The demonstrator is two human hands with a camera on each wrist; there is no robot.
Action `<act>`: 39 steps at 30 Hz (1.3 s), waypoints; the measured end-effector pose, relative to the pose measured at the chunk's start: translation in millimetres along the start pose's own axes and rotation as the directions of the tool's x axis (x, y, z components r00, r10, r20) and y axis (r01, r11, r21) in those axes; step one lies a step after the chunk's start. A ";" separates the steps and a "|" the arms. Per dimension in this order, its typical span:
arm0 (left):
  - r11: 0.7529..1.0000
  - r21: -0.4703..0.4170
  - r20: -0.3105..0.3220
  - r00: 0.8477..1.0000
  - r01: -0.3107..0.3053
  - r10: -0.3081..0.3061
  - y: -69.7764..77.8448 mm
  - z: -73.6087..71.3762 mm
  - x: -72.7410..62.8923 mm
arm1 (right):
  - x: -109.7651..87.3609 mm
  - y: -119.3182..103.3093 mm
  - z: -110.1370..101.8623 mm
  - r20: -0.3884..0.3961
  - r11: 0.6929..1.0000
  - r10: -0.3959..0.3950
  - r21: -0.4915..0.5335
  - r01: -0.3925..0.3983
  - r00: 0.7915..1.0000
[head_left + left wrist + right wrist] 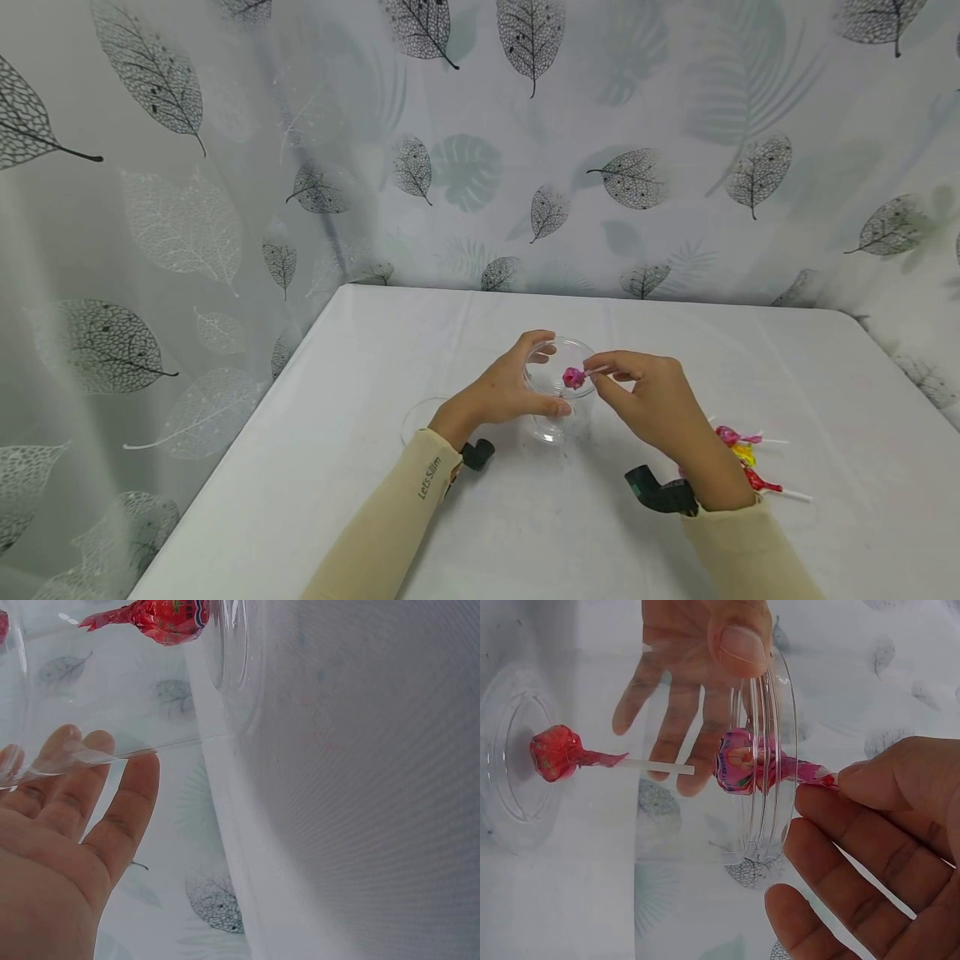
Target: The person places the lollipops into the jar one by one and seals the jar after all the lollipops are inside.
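1 jar (pixel 551 377), 1 red lollipop (pixel 555 754) inside, 1 pink lollipop (pixel 573 378).
Left hand (pixel 507 387) grips jar; right hand (pixel 651 396) opposite pinches latter.

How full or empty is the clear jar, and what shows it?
The clear jar is neither full nor empty: a red lollipop shows at its base, while the right hand holds a pink lollipop at its mouth.
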State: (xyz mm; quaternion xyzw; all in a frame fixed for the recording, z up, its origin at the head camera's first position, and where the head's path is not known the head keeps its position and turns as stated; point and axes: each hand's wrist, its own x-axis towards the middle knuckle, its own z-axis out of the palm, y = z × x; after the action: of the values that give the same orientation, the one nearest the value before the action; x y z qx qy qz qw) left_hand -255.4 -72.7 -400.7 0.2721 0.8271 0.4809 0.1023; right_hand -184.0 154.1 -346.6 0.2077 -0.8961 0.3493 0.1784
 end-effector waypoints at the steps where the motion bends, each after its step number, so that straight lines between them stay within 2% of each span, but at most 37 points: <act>1: 1.000 0.002 0.000 1.000 -0.002 0.002 -0.6 0.1 0.2 | 0.0 -0.1 0.0 0.000 1.000 -0.004 -0.001 0.004 1.000; 27: 1.000 0.012 0.005 1.000 -0.005 0.005 0.2 -0.8 0.0 | -0.4 1.5 3.2 0.003 0.999 -0.033 -0.036 0.034 0.999; 39: 1.000 -0.021 0.005 1.000 0.011 -0.011 0.6 -1.0 0.2 | 1.1 2.2 0.8 0.001 0.998 -0.054 -0.011 0.054 0.999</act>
State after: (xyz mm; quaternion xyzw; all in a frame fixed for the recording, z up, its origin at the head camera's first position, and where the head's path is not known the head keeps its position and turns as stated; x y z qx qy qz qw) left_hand -255.8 -73.1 -399.6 0.2678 0.8233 0.4882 0.1098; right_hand -186.2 154.8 -347.9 0.2311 -0.8921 0.3396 0.1885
